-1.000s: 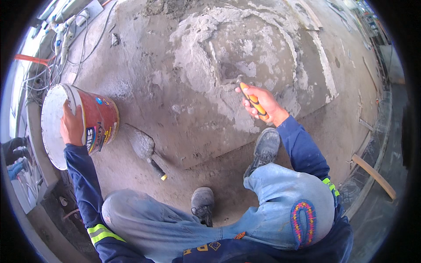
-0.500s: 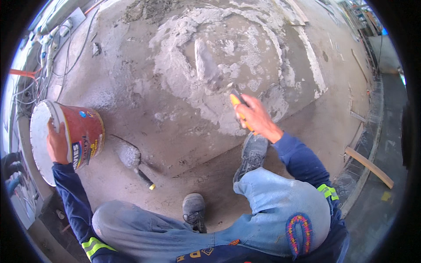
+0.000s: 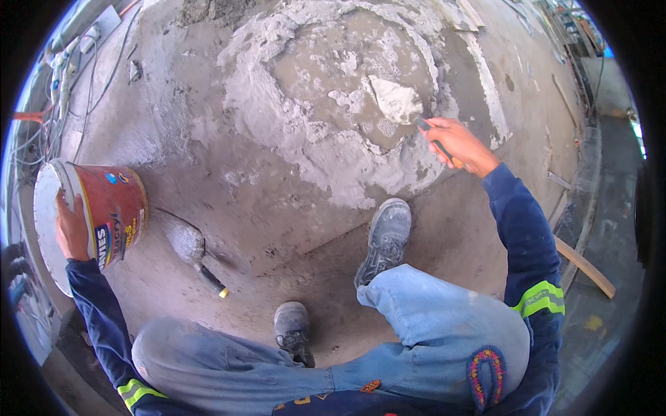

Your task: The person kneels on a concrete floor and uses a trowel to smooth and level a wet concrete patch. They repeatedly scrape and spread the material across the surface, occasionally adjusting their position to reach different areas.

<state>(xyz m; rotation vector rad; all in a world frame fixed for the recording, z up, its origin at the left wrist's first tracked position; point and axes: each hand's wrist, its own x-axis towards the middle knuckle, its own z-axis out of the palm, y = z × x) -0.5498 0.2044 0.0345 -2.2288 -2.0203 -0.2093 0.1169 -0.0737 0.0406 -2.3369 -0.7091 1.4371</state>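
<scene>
My right hand (image 3: 459,144) is wrapped round the orange and black handle of a trowel. The trowel's blade (image 3: 397,101), coated in pale wet mix, is over the right part of a pool of cloudy water (image 3: 316,73). A thick ring of wet grey mortar (image 3: 267,118) surrounds this pool. At the left, my left hand (image 3: 71,227) grips the rim of a red bucket (image 3: 114,197), its fingers over the pale round top. A second trowel (image 3: 186,243), its blade crusted with mortar, lies on the floor right of the bucket.
My shoes (image 3: 386,236) are on the concrete floor below the mortar ring. Cables and hoses (image 3: 59,90) run along the far left. A wooden strip (image 3: 586,267) lies at the right, and a pile of darker mix (image 3: 211,10) is at the far edge.
My right hand has moved right and away from me with the trowel, whose blade has swung from the ring's left inner side to its right part. My left hand stays on the bucket.
</scene>
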